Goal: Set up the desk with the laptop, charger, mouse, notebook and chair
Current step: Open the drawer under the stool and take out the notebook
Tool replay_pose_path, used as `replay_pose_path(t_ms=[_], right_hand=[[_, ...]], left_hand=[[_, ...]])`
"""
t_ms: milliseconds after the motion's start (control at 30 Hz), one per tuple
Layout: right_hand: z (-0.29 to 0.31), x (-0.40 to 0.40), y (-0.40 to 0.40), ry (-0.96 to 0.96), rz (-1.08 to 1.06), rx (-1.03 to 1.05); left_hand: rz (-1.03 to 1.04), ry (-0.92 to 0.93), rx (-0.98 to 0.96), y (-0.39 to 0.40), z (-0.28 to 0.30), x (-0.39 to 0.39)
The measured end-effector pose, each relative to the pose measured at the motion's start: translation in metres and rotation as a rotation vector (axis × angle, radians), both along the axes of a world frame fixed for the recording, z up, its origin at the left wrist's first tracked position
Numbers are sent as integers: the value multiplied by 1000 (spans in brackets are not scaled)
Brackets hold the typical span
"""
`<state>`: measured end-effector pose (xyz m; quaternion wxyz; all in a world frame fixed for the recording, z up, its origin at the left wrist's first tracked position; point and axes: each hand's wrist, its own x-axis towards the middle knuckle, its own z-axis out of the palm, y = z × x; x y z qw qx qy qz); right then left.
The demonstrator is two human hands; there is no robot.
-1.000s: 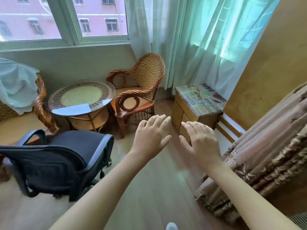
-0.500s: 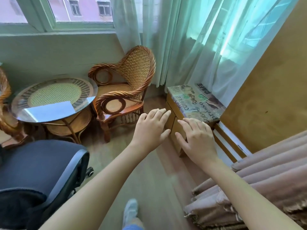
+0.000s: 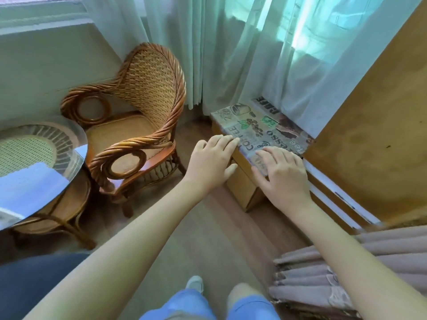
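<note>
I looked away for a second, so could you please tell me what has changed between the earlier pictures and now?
The left hand and right hand have reached forward to the small cabinet, fingers near its front edge; contact is unclear. The office chair has slid mostly out of view. Both hands stay open, holding nothing.

Round glass-top table (image 3: 46,162) cut off by the left edge; dark office chair (image 3: 27,285) at lower left shows only a slice of seat, rest out of frame. Right hand (image 3: 285,175) covers the near corner of the printed box top (image 3: 258,125), contact unclear; curtain (image 3: 265,54) hides its far end, lettering there partly unreadable. Person's legs cropped at the bottom edge, one shoe (image 3: 195,284) partly visible.
</note>
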<state>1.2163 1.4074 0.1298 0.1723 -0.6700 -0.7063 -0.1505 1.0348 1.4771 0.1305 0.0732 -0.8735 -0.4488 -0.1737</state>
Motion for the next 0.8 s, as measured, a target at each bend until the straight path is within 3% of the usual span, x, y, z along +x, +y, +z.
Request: replay_pose_path(t_ms=[367, 500, 800], right_hand=[[-72, 42, 128, 112, -103, -150], [-114, 57, 180, 117, -99, -215], [-218, 57, 270, 108, -153, -390]], left_hand=[[0, 51, -199, 141, -84, 45], [48, 2, -289, 195, -136, 68], [77, 76, -537, 288, -257, 99]])
